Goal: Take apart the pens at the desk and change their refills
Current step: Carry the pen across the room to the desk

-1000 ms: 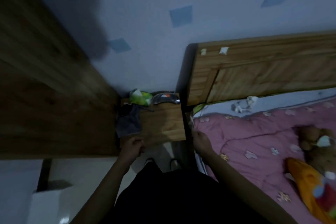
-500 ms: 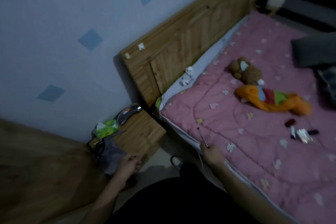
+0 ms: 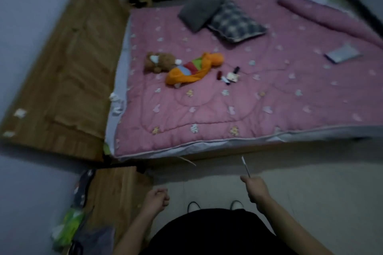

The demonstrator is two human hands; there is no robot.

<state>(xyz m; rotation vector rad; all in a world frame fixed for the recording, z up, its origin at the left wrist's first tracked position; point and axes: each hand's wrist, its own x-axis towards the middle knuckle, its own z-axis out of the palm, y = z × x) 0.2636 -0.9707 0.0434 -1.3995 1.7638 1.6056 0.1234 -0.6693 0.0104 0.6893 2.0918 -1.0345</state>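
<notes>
Now, refill [image 3: 246, 166] in R hand [image 3: 256, 189]

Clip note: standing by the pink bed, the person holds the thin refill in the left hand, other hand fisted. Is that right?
Wrong hand: the head view shows the thin refill in the right hand, while the left hand is the fisted one. The rest stands: the person is by the pink bed.
</notes>
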